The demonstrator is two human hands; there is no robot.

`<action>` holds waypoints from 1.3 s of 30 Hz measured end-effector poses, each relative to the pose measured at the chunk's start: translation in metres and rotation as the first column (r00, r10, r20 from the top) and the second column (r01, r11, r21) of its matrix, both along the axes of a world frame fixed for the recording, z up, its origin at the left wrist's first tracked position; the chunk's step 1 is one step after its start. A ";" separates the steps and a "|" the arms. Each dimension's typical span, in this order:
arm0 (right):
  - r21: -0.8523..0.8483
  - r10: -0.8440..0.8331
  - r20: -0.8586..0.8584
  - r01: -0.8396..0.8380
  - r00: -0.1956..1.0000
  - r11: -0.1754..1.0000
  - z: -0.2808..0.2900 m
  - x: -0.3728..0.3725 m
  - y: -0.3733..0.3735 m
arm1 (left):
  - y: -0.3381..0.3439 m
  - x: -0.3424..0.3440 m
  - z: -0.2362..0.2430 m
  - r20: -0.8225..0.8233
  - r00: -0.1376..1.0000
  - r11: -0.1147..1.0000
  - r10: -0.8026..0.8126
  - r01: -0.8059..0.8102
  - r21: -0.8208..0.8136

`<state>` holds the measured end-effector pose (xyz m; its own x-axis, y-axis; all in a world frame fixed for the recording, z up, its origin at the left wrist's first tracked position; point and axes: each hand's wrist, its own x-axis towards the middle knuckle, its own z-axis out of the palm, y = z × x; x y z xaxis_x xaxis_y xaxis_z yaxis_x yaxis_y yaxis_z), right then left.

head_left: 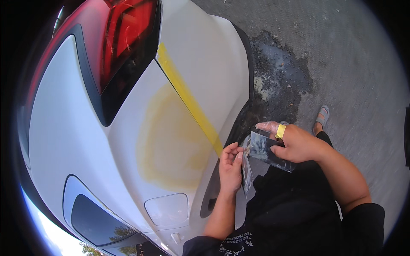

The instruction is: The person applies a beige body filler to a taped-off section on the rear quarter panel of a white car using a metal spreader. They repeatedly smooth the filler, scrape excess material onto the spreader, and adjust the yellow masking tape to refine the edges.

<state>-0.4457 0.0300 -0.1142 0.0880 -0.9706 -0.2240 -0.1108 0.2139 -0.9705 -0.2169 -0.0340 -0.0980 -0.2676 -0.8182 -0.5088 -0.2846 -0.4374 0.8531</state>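
My left hand (230, 170) pinches a thin, smeared filler spreader (247, 176), seen nearly edge-on. In my right hand (297, 143) is a second spreader, a dark rectangular plate (267, 149) streaked with pale paste, my thumb lying on its face. Clear plastic covers the right index finger, held on by a band of yellow tape (280, 131). The two plates come close together in front of my body; whether they touch I cannot tell. To the left is the white car's rear panel (128, 141), with a dull yellowish patch (171, 145) on it.
Yellow masking tape (183, 91) runs along the seam beside the bumper (209, 55). The fuel flap (166, 209) is closed, and a red tail light (132, 30) sits at the far end. A wet dark stain (282, 72) marks the ground, near a sandalled foot (323, 115).
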 end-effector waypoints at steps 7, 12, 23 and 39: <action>0.031 0.019 -0.008 -0.019 1.000 0.999 0.014 -0.007 -0.007 | -0.007 -0.014 -0.002 -0.071 0.997 0.977 -0.033 0.047 0.208; 0.114 0.146 -0.032 -0.142 0.989 0.983 0.022 -0.015 -0.019 | -0.014 -0.017 -0.004 -0.164 0.972 0.942 -0.166 0.206 0.266; -0.133 -0.524 0.197 0.552 0.829 0.823 0.045 -0.023 -0.157 | 0.000 -0.002 -0.015 0.001 0.992 0.935 -0.126 0.118 0.335; -0.254 -0.624 0.198 0.654 0.756 0.712 0.061 -0.028 -0.188 | 0.005 0.005 -0.024 -0.012 0.994 0.928 -0.104 0.102 0.360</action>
